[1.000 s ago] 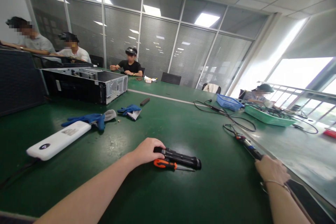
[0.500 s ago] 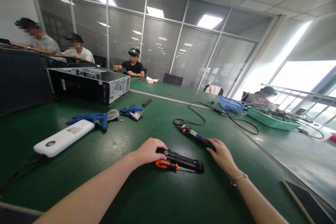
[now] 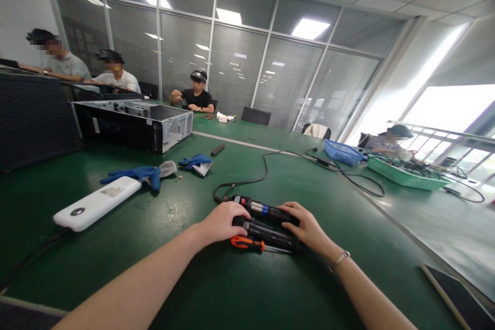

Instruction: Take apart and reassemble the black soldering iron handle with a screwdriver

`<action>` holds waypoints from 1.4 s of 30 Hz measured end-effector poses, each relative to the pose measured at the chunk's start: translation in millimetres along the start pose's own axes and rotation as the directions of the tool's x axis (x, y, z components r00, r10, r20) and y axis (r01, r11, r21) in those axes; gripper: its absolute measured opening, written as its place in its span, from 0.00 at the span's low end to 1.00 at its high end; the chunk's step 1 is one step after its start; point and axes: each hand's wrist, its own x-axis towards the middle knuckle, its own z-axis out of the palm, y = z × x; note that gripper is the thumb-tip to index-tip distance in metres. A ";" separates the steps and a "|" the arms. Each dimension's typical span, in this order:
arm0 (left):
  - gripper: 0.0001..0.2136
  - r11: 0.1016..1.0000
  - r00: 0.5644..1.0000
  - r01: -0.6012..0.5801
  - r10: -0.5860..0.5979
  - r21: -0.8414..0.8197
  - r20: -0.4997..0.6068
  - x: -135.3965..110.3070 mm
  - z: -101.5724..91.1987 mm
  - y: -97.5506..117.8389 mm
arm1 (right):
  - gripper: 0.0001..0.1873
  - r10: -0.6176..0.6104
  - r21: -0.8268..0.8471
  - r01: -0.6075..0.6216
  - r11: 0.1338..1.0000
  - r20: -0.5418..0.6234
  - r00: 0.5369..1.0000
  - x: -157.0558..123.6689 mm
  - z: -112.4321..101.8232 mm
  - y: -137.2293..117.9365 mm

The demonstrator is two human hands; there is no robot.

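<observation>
My left hand (image 3: pixel 224 223) has its fingers closed around the left end of a black, ridged cylindrical tool (image 3: pixel 273 233) lying on the green table. An orange-handled screwdriver (image 3: pixel 249 244) lies along the near side of that tool, its shaft pointing right. Just beyond it is a corded electric screwdriver (image 3: pixel 257 207), black with a silver section and a blue ring, roughly parallel to the black tool. The fingers of my right hand (image 3: pixel 307 227) grip its black right end. That hand also comes close to the black tool's right end; whether it touches cannot be seen.
A white power strip-like box (image 3: pixel 98 205) and blue gloves (image 3: pixel 152 175) lie left. An open computer case (image 3: pixel 127 126) stands behind them. Blue (image 3: pixel 344 153) and green baskets (image 3: pixel 406 172) sit at right, a tablet-like device (image 3: pixel 456 294) near right. Several people sit around.
My right hand has moved left with the electric screwdriver, bringing it alongside the black tool. Its cable has shifted left too. My left hand has stayed in place.
</observation>
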 end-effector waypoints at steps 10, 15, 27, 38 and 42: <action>0.18 0.986 0.979 -0.153 0.160 0.068 -0.123 -0.4 -1.8 0.9 | 0.24 -0.094 -0.061 0.090 0.994 -0.072 0.993 -12.9 -6.4 -15.8; 0.12 0.954 0.939 -0.231 0.270 0.192 -0.212 1.2 -4.4 -1.7 | 0.24 -0.243 -0.191 0.228 0.955 -0.057 0.968 -11.4 -1.0 -19.0; 0.14 0.973 0.927 -0.124 0.183 0.194 -0.328 11.2 3.6 -19.4 | 0.21 -0.213 -0.249 0.173 0.953 -0.143 0.967 -3.9 9.7 -15.3; 0.19 0.996 0.982 0.074 -0.065 0.045 -0.176 9.9 6.3 -43.6 | 0.21 -0.133 -0.215 0.111 0.970 -0.090 0.987 -1.7 18.8 -6.4; 0.18 0.990 0.979 0.135 -0.129 0.028 -0.155 12.7 5.0 -41.8 | 0.21 -0.132 -0.198 0.115 0.973 -0.075 0.988 -0.9 17.6 -7.9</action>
